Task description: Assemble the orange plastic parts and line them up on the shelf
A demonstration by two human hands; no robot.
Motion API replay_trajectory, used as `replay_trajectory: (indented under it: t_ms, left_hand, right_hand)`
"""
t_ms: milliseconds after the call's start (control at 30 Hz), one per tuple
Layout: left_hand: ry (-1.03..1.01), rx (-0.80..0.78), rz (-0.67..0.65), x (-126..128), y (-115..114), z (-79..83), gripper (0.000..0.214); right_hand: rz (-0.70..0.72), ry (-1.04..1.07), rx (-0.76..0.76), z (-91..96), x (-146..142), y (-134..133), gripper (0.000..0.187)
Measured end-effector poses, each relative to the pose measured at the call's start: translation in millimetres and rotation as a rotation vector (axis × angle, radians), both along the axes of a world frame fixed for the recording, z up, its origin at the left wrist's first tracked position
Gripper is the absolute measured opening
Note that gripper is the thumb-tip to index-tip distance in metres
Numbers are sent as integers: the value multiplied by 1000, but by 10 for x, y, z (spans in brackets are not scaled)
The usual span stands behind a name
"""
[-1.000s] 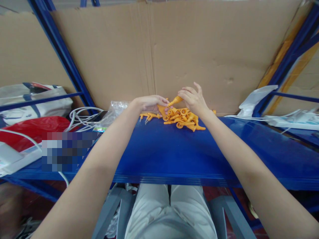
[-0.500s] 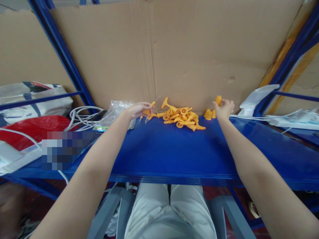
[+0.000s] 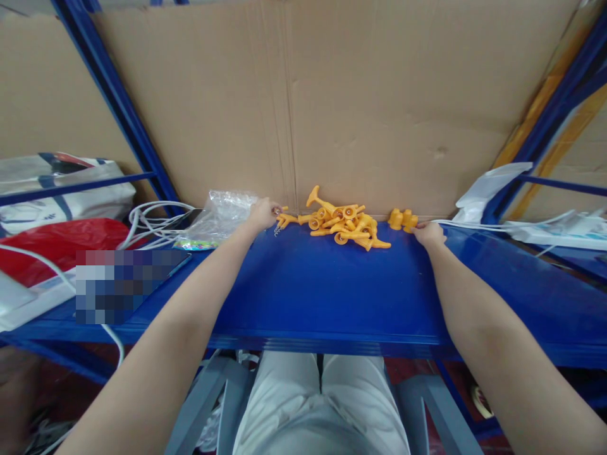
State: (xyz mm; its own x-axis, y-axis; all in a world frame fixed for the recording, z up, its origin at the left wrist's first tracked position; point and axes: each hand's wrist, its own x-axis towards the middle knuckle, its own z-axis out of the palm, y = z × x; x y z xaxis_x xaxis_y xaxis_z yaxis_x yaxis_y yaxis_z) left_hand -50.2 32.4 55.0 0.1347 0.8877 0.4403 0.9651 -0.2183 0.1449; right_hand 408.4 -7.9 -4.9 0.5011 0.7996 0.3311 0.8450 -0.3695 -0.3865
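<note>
1. Clear crinkled plastic bag (image 3: pixel 222 215): thin glossy film, lying on the desk just left of the left hand and against the cardboard backing.
2. Left hand (image 3: pixel 263 215): at the far edge of the glossy blue metal desk (image 3: pixel 313 291), fingers curled shut on a small orange plastic piece with a thin metal corkscrew spiral (image 3: pixel 279 222). The piece's spiral hangs down toward the desk, and its orange end points right, toward the pile.
3. Pile of orange plastic T-handled funnel-shaped pieces (image 3: pixel 346 226): smooth, moulded, each a slim stem flaring to a round cup. The pile lies just right of the left hand and well left of the right hand, so the left hand is the nearer. Stems lie crosswise at mixed angles; one piece stands tilted at the pile's left end with its T-handle uppermost.
4. Small cluster of short orange plastic caps (image 3: pixel 402 220): stubby, bell-shaped, standing upright, apart from the pile and just left of the right hand's fingertips.
5. Right hand (image 3: pixel 429 234): resting on the desk, fingers bent loosely and pointing left at the caps; whether they pinch a cap cannot be told, since the tips are hidden by the knuckles.
6. Brown corrugated cardboard sheet (image 3: pixel 379 101): matte, creased, forming the upright wall behind all the pieces.
</note>
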Motion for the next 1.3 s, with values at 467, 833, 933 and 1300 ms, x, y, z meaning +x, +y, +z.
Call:
replay_trajectory:
  t_ms: [467, 833, 933, 1300]
  left_hand:
    - [160, -56, -22, 64, -84, -147, 41]
    - [221, -229, -92, -27, 40, -443, 60]
    - [217, -306, -85, -40, 61, -474, 71]
    - [199, -320, 31, 31, -13, -478, 64]
  right_hand:
    - [86, -103, -164, 95, -259, -161, 39]
    - [87, -106, -177, 66, -228, -129, 42]
    - [99, -98, -177, 70, -232, -133, 42]
    - [106, -145, -152, 77, -242, -129, 34]
